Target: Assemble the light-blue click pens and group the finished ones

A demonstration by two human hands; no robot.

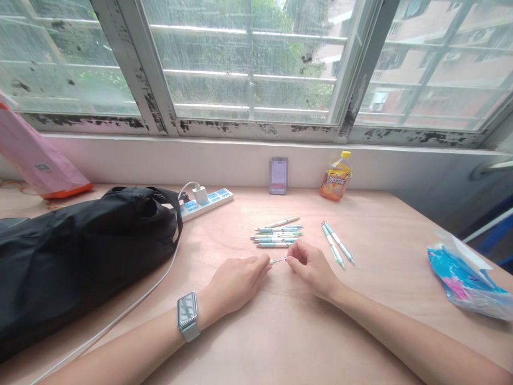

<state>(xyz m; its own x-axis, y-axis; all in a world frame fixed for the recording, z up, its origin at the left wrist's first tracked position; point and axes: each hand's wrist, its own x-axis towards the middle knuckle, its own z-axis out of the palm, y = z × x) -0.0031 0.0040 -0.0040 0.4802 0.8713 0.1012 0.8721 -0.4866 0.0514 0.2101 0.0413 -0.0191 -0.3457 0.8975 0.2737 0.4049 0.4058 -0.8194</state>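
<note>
My left hand (236, 283) and my right hand (312, 270) rest on the wooden desk (280, 331) with their fingertips close together. Between them, both hands pinch a short, thin pen part (278, 260), possibly a refill or tip; its exact kind is too small to tell. A loose row of pale blue and white pens (277, 235) lies just beyond my fingers. Two similar pens (337, 244) lie to the right of that row, near my right hand. A metal-banded smartwatch (187, 315) sits on my left wrist.
A black bag (80, 251) fills the desk's left side, and a white cable (128, 302) runs beside it. Along the back stand a power strip (204, 203), a blurred phone (278, 175) and an orange drink bottle (335, 176). A blue plastic packet (463, 280) lies at the right.
</note>
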